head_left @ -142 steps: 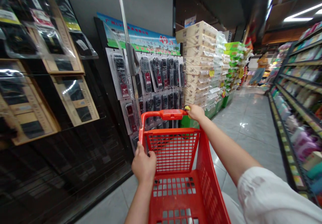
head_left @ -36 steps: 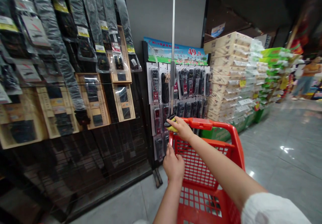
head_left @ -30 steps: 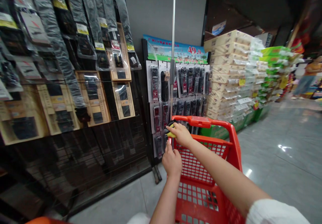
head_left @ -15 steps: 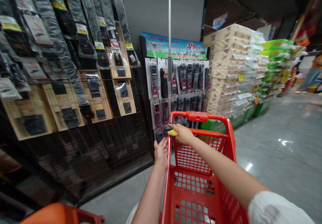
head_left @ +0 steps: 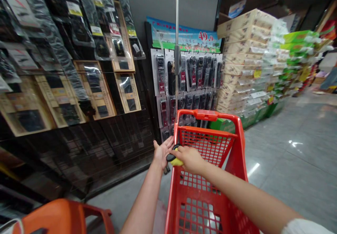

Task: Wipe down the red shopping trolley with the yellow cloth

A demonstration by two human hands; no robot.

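Over the left rim of a red shopping cart, my right hand is closed around a yellow and black object, which could be a sponge or cloth; its exact kind is unclear. My left hand is just left of it, palm turned up and fingers spread, beside the cart's left edge. The object's dark edge lies close to the left palm; whether they touch is hard to tell. A thin metal pole rises behind the cart's left corner.
Packaged belts and boxed sets hang on the rack at left. A belt display with a blue sign stands ahead. Stacked cartons line the right side. An orange plastic stool is at the bottom left.
Both hands have come lower and nearer along the cart's left rim, with the yellow and black object still in my right hand. The view has shifted slightly.
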